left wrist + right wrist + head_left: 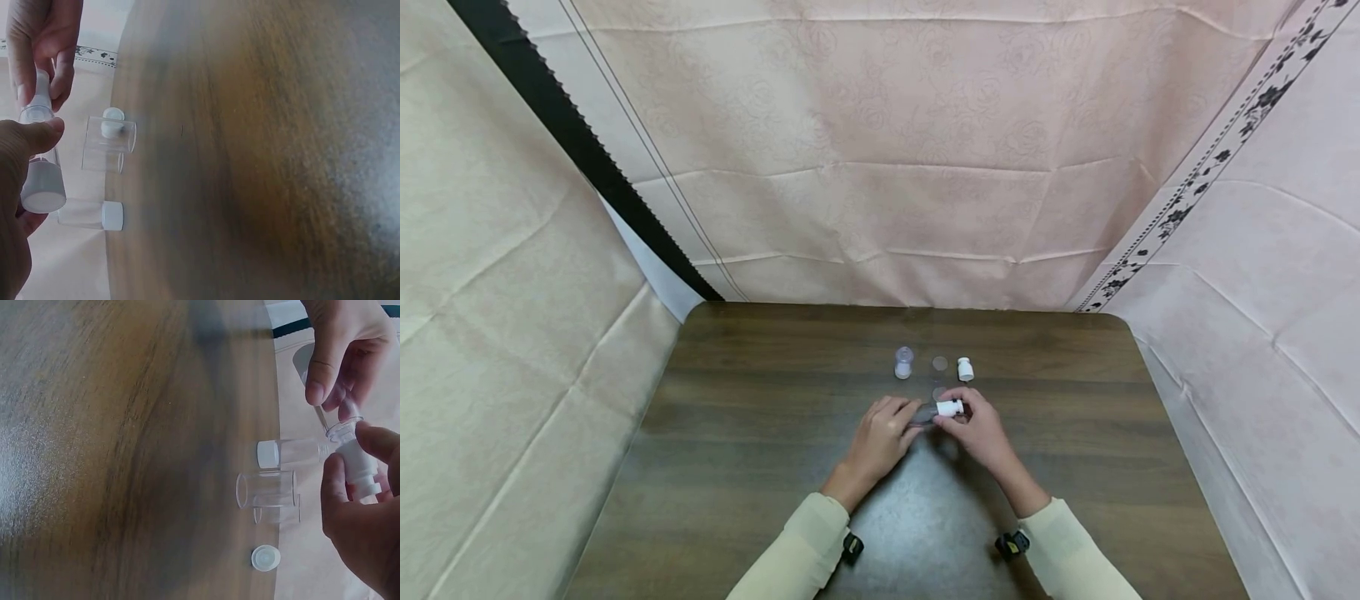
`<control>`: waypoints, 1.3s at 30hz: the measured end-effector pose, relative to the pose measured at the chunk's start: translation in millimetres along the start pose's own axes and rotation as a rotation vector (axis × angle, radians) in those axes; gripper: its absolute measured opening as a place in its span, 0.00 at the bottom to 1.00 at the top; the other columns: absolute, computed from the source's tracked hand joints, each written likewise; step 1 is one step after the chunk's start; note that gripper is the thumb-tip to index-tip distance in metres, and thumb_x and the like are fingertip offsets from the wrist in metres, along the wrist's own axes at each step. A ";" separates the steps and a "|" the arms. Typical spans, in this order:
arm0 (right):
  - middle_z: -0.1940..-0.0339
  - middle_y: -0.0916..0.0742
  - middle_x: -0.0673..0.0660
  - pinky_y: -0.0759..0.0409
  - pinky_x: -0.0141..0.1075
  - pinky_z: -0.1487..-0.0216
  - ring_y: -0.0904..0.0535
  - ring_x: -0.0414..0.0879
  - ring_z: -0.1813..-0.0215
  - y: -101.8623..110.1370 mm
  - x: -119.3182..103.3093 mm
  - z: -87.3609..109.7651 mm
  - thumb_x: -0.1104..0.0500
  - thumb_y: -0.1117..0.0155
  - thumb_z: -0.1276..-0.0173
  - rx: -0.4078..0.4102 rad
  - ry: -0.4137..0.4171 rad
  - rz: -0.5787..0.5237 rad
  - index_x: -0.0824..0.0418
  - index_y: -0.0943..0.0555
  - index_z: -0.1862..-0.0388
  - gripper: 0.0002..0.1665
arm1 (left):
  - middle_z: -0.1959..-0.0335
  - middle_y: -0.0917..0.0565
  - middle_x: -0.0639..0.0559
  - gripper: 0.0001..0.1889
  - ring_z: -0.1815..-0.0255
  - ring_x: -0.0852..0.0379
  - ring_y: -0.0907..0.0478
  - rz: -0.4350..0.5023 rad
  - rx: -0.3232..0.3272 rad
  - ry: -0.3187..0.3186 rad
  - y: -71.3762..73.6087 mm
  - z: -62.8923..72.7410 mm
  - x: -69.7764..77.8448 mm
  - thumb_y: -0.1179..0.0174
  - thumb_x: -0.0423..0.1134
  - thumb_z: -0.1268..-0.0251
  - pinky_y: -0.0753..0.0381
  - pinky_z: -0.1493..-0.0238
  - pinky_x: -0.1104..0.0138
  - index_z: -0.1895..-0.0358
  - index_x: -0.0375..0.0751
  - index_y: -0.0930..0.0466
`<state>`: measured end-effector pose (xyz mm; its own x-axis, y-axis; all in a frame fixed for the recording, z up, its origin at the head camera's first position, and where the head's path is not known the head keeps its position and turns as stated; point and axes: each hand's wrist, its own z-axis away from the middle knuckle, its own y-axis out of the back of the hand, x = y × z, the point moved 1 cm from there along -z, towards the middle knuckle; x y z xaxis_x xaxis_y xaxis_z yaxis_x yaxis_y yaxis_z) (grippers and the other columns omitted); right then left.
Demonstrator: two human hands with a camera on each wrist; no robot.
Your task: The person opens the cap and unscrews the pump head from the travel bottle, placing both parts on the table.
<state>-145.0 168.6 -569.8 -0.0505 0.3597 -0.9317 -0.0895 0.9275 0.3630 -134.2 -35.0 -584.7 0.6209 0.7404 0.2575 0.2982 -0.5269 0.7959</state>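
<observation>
Over the table, my left hand [880, 437] grips a clear bottle [925, 414] round its body. The bottle lies tilted sideways, and its white base [44, 187] shows below my thumb in the left wrist view. My right hand [983, 429] pinches a white pump top [357, 459] between thumb and fingers, right at the clear bottle neck [344, 429]. How far the pump top sits on the neck I cannot tell. Beyond the hands stands a second clear bottle [903, 363] with a white base, and a second white pump top [966, 369] is to its right.
Two clear cylindrical caps [939, 363] [265, 489] stand between the second bottle and the loose pump top. The brown wooden table [737, 467] ends at a back edge just past these parts. Pale cloth [925, 167] hangs behind it and on both sides.
</observation>
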 end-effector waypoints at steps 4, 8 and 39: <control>0.48 0.13 0.67 0.18 0.23 0.56 0.14 0.48 0.51 2.4 0.1 -0.6 0.72 0.23 0.41 0.068 0.007 -0.039 0.68 0.21 0.43 0.26 | 0.56 0.12 0.48 0.22 0.55 0.53 0.16 -0.004 0.033 -0.001 1.0 1.1 -2.4 0.22 0.42 0.44 0.16 0.51 0.59 0.46 0.41 0.12; 0.48 0.13 0.70 0.17 0.23 0.55 0.12 0.55 0.50 10.7 1.8 -2.5 0.74 0.24 0.42 0.130 0.033 0.018 0.70 0.22 0.43 0.27 | 0.57 0.12 0.49 0.22 0.56 0.53 0.15 -0.004 0.065 -0.001 1.2 1.8 -6.6 0.20 0.41 0.47 0.15 0.51 0.59 0.48 0.41 0.12; 0.47 0.16 0.67 0.14 0.47 0.54 0.15 0.54 0.54 38.2 41.3 -32.0 0.69 0.25 0.38 -0.067 0.101 0.510 0.69 0.17 0.42 0.24 | 0.56 0.11 0.49 0.23 0.56 0.52 0.15 -0.001 0.080 0.032 5.5 5.1 -21.2 0.20 0.42 0.47 0.15 0.50 0.58 0.48 0.39 0.12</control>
<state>-182.3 215.5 -594.0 -0.1996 0.7492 -0.6315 -0.0918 0.6274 0.7733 -142.0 -55.8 -588.6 0.5972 0.7534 0.2751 0.3569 -0.5568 0.7501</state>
